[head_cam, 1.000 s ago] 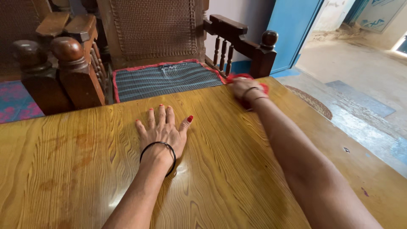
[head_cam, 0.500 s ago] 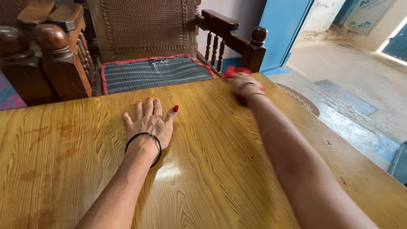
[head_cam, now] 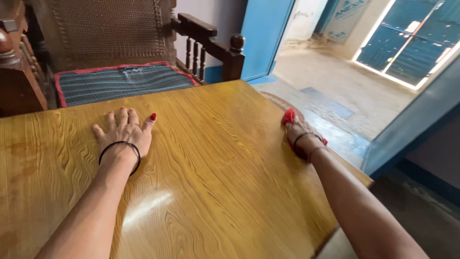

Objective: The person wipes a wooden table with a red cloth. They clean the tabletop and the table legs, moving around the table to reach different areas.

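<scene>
My left hand (head_cam: 123,131) lies flat, fingers spread, on the glossy wooden table (head_cam: 215,168), a black bangle on its wrist. My right hand (head_cam: 300,133) presses a red cloth (head_cam: 289,116) against the table's right edge. The cloth shows as a red tuft ahead of the fingers and a strip under the wrist; most of it is hidden by the hand.
A wooden cane-backed chair (head_cam: 110,33) with a striped, red-edged cushion (head_cam: 122,82) stands behind the table. Its armrest post (head_cam: 235,55) rises near the far corner. A blue door (head_cam: 266,33) and an open doorway onto a concrete floor (head_cam: 345,91) lie to the right.
My right hand has swept the red cloth from the table's far corner back along the right edge toward me. The left hand stays flat. The view has turned right.
</scene>
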